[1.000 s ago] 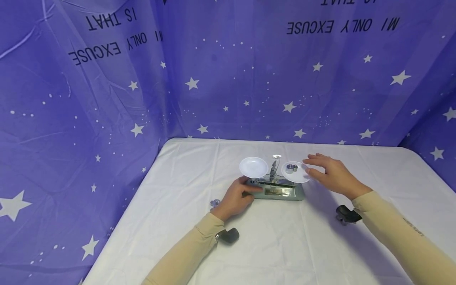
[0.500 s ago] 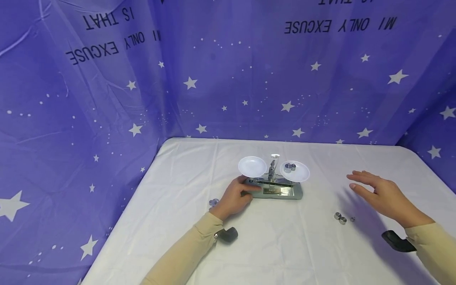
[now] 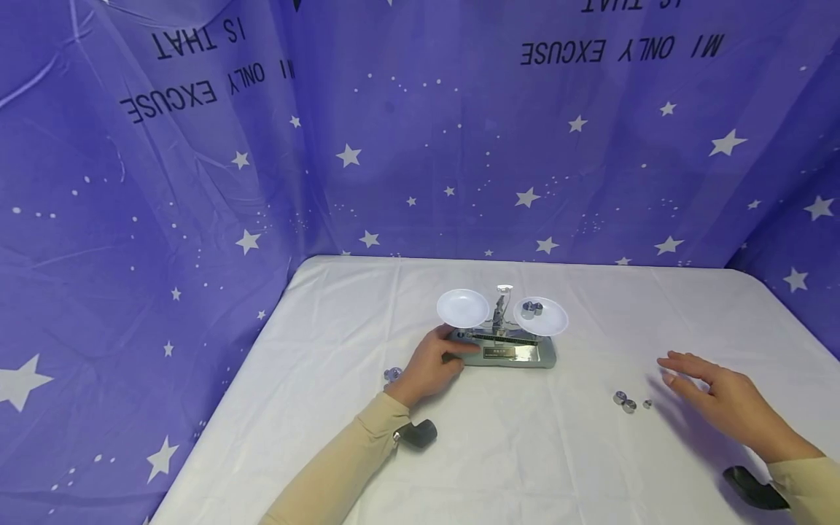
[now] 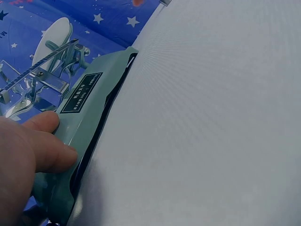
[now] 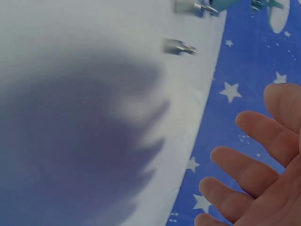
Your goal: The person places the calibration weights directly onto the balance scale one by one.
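Note:
A balance scale (image 3: 541,356) with a green-grey base and two white pans stands mid-table. My left hand (image 3: 429,368) grips the left end of its base; in the left wrist view the fingertips lie on the green base (image 4: 87,125). The left pan (image 3: 463,309) bears nothing. On the right pan (image 3: 554,318) stand two metal weights (image 3: 529,310). My right hand (image 3: 735,405) hovers over the table at the right, fingers spread loosely, holding nothing. Left of it lie several small metal weights (image 3: 624,402), blurred in the right wrist view.
White cloth (image 3: 525,459) covers the table. Small shiny objects (image 3: 392,374), partly hidden, lie left of my left wrist. Purple star-printed curtains (image 3: 426,146) enclose the back and sides. A black wrist-camera mount (image 3: 755,488) hangs below the right sleeve.
My right hand has withdrawn from the right pan to the right and toward me, uncovering the weights on the table. The left hand stays at the base.

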A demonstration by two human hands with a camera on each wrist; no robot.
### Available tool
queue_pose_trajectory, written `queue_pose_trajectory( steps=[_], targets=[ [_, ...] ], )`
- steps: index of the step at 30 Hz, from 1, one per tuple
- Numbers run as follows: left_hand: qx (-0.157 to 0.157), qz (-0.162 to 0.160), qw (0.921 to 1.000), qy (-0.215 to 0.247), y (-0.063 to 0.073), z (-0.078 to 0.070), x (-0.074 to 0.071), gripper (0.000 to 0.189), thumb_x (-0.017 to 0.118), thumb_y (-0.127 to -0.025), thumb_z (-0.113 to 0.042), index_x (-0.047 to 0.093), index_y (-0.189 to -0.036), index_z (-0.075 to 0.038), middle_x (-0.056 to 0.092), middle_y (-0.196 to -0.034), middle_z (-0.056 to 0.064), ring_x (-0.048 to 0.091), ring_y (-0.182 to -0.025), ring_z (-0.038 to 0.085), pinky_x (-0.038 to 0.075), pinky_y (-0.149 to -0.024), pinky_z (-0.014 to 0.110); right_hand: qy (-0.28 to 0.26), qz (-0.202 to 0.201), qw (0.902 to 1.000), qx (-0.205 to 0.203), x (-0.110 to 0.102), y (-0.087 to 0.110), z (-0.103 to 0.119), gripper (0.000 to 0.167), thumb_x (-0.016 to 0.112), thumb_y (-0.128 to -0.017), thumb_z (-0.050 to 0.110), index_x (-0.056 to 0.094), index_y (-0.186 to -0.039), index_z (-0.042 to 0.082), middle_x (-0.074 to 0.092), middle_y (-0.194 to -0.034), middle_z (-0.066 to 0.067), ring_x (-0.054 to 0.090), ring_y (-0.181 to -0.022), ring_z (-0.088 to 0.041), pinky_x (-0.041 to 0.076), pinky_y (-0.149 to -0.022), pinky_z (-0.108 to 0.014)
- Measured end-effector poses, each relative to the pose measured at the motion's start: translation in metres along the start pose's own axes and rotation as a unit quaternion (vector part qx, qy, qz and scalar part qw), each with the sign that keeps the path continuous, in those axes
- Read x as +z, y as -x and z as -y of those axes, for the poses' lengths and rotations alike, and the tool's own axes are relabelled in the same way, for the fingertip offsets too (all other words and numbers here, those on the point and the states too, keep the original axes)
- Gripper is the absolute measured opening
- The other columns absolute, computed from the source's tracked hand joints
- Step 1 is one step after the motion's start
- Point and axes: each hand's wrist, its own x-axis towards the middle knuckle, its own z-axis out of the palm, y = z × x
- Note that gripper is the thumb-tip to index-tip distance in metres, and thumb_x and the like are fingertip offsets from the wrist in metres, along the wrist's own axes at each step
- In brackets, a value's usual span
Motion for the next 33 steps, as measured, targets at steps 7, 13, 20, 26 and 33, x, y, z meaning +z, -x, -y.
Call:
queue_pose_trajectory(
  steps=[7,13,20,26,33],
  targets=[
    [-0.002,0.002,1.0,0.003,0.0,0.0,0.0,0.037,0.062,-0.079,0.003,0.08,-0.109,-0.007,0.062,-0.141,0.019,0.055,-0.136,0.036,0.044,-0.115,0.048,0.007,0.017,0.9998,-0.007,0.019,0.01,0.001,0.034,0.072,-0.093,0.025,0.073,-0.123,0.009,0.062,-0.136,-0.029,0.06,-0.13,-0.021,0.047,-0.094,-0.013],
    [0.004,0.003,1.0,0.001,0.0,0.0,0.0,0.037,0.062,-0.078,0.003,0.08,-0.109,-0.006,0.062,-0.141,0.02,0.055,-0.135,0.037,0.044,-0.115,0.048,-0.001,0.018,0.9995,-0.027,0.03,0.016,0.002,0.035,0.072,-0.093,0.023,0.072,-0.124,0.006,0.061,-0.136,-0.031,0.031,-0.142,0.01,0.013,-0.106,0.005],
    [0.004,0.0,1.0,0.001,-0.001,0.0,0.0,0.038,0.062,-0.078,0.003,0.08,-0.109,-0.007,0.063,-0.14,0.019,0.056,-0.135,0.036,0.044,-0.115,0.048,-0.012,0.011,0.9986,-0.051,0.035,0.016,0.002,0.029,0.073,-0.092,0.018,0.075,-0.117,0.004,0.06,-0.135,-0.035,0.006,-0.113,0.039,0.0,-0.095,0.01],
    [0.003,0.002,1.0,0.001,-0.001,0.001,0.001,0.037,0.062,-0.078,0.003,0.08,-0.109,-0.007,0.062,-0.141,0.019,0.055,-0.137,0.036,0.044,-0.116,0.048,-0.005,0.0,0.9973,-0.073,0.037,0.017,0.0,0.023,0.077,-0.087,0.014,0.078,-0.108,0.005,0.062,-0.131,-0.035,0.006,-0.113,0.039,0.001,-0.095,0.01],
    [0.012,-0.004,0.9999,-0.003,0.0,0.004,0.001,0.037,0.061,-0.078,0.003,0.08,-0.109,-0.006,0.062,-0.141,0.021,0.055,-0.136,0.038,0.044,-0.115,0.049,0.002,0.011,0.9979,-0.064,0.037,0.017,0.0,0.024,0.077,-0.087,0.015,0.079,-0.109,0.007,0.062,-0.134,-0.033,0.007,-0.118,0.036,0.0,-0.095,0.009]
  ],
)
